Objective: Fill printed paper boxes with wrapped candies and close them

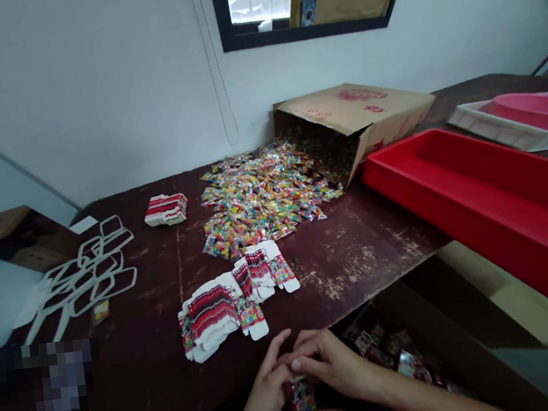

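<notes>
Closing a box (302,397), I'd guess, on the near side of the cartons (211,311); left hand (269,385) and right hand (330,363) fingers grip its top. Next probably needs steady thumb pressure.

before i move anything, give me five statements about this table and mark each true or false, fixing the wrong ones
1. The left hand and right hand meet at a small, colourful printed carton. True.
2. The pile of multicoloured, clear-wrapped sweets reaches the mouth of a brown cardboard box. True.
3. The brown box stands upright, open end up. False: it lies on its side, opening towards the sweets.
4. A long red plastic tray is right of the sweets. True.
5. The red-and-white paper cartons lie inside the red tray. False: those cartons lie on the dark brown table.
</notes>
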Motion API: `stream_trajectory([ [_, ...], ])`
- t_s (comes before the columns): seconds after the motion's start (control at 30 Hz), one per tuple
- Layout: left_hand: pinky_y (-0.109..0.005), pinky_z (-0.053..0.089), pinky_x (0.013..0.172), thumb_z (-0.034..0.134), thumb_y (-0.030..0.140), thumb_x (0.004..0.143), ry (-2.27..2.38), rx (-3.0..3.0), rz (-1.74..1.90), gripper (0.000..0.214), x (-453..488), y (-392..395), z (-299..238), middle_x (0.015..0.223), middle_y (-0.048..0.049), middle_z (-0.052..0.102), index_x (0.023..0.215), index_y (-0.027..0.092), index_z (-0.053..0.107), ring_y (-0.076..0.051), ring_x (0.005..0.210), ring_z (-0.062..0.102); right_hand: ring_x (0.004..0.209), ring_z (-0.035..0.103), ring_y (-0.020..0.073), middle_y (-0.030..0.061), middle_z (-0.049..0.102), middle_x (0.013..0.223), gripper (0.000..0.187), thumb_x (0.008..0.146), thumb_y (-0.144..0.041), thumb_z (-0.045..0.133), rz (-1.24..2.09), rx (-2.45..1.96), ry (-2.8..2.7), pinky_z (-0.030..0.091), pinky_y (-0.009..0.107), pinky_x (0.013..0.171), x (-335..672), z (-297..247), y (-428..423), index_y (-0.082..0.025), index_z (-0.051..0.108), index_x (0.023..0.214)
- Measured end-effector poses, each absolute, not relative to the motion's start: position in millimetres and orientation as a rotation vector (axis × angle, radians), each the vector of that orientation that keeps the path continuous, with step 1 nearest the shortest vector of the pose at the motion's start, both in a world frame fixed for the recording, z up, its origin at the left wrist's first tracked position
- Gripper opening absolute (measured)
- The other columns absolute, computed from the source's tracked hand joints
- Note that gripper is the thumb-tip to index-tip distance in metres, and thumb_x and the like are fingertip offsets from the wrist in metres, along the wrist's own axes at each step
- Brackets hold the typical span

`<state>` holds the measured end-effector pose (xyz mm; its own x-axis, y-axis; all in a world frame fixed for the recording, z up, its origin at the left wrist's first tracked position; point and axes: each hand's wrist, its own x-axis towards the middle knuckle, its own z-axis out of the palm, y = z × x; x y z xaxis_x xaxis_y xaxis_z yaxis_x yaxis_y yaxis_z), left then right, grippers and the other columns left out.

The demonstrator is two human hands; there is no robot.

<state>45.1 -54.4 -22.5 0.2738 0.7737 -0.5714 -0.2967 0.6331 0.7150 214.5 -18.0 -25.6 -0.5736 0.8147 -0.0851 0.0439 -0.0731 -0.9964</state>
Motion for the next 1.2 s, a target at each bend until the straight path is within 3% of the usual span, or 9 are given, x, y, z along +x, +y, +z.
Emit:
stream_trajectory([
  [0.07,-0.036,0.042,0.093,0.06,0.017,0.069,0.996,0.43,0.756,0.066,42.1,-54.6,-25.5,0.107,-0.0067,0.068,0.133,0.023,0.045,-0.024,0.102,0.061,0.076,0.057,0.0143,0.0039,0.063,0.08,0.032,0.091,-0.038,0.053,1.545,-0.942,-1.723,0.044,0.025,0.07,208.4,-25.3,-21.2,-0.018,0.076,0.079],
  [0.23,-0.04,0.035,0.105,0.069,0.021,0.069,0.947,0.491,0.765,0.064,31.6,-56.2,-32.8,0.128,-0.0109,0.06,0.131,0.021,0.053,-0.028,0.123,0.051,0.079,0.062,0.0166,0.0048,0.068,0.084,0.018,0.084,-0.035,0.065,1.489,-1.031,-1.721,0.046,0.026,0.072,207.5,-36.4,-22.6,-0.022,0.077,0.088],
  [0.4,-0.039,0.028,0.112,0.074,0.024,0.073,0.938,0.841,0.693,0.078,27.0,-55.4,-33.6,0.143,-0.0107,0.048,0.142,0.027,0.038,-0.027,0.134,0.041,0.1,0.059,0.0181,0.0062,0.068,0.107,0.026,0.092,-0.03,0.052,1.269,-0.704,-2.114,0.044,0.03,0.088,219.7,-34.4,-17.8,-0.027,0.07,0.111],
  [0.6,-0.04,0.023,0.115,0.069,0.031,0.079,0.93,0.929,0.74,0.085,24.5,-47.9,-31.4,0.147,-0.0138,0.042,0.149,0.024,0.021,-0.026,0.137,0.037,0.076,0.062,0.0151,0.0062,0.068,0.083,0.029,0.082,-0.043,0.066,1.51,-0.792,-1.858,0.048,0.024,0.07,213.4,-50.2,1.0,-0.017,0.076,0.091],
  [0.77,-0.044,0.031,0.11,0.072,0.036,0.076,0.889,0.869,0.69,0.09,15.2,-52.8,-38.1,0.15,-0.0166,0.036,0.149,0.024,0.021,-0.031,0.134,0.04,0.098,0.057,0.017,0.0076,0.066,0.102,0.028,0.09,-0.03,0.058,1.298,-0.509,-2.211,0.044,0.03,0.087,223.8,-42.9,-2.3,-0.025,0.068,0.115],
  [0.93,-0.042,0.032,0.108,0.072,0.026,0.073,0.984,0.926,0.682,0.094,24.3,-50.3,-34.2,0.148,-0.0186,0.037,0.15,0.021,0.018,-0.03,0.132,0.041,0.106,0.056,0.0228,0.0118,0.067,0.109,0.03,0.085,-0.02,0.059,1.001,-0.257,-2.589,0.041,0.037,0.094,221.4,-24.6,13.3,-0.019,0.068,0.113],
  [1.07,-0.04,0.033,0.107,0.064,0.019,0.071,1.02,1.02,0.643,0.087,27.3,-45.0,-21.2,0.135,-0.014,0.051,0.148,0.021,0.024,-0.026,0.123,0.048,0.087,0.064,0.0141,0.0045,0.072,0.092,0.017,0.086,-0.022,0.061,1.22,-0.06,-2.581,0.046,0.022,0.084,215.9,-17.4,56.4,-0.019,0.074,0.096],
  [1.17,-0.037,0.039,0.099,0.056,0.011,0.068,1.194,1.25,0.417,0.073,14.8,-42.0,-2.9,0.11,-0.0068,0.062,0.139,0.022,0.044,-0.022,0.103,0.057,0.08,0.065,0.0122,-0.0009,0.072,0.088,0.017,0.087,-0.033,0.061,0.977,-0.686,-2.49,0.047,0.02,0.078,236.5,-15.8,124.3,-0.025,0.074,0.093],
  [1.2,-0.035,0.04,0.096,0.055,0.009,0.066,1.229,1.34,0.318,0.069,8.8,-40.9,5.0,0.106,-0.0048,0.063,0.133,0.024,0.052,-0.022,0.101,0.057,0.087,0.064,0.0149,0.0019,0.072,0.095,0.022,0.09,-0.034,0.055,0.832,-0.928,-2.395,0.047,0.024,0.082,248.6,-16.2,151.0,-0.024,0.073,0.097],
])
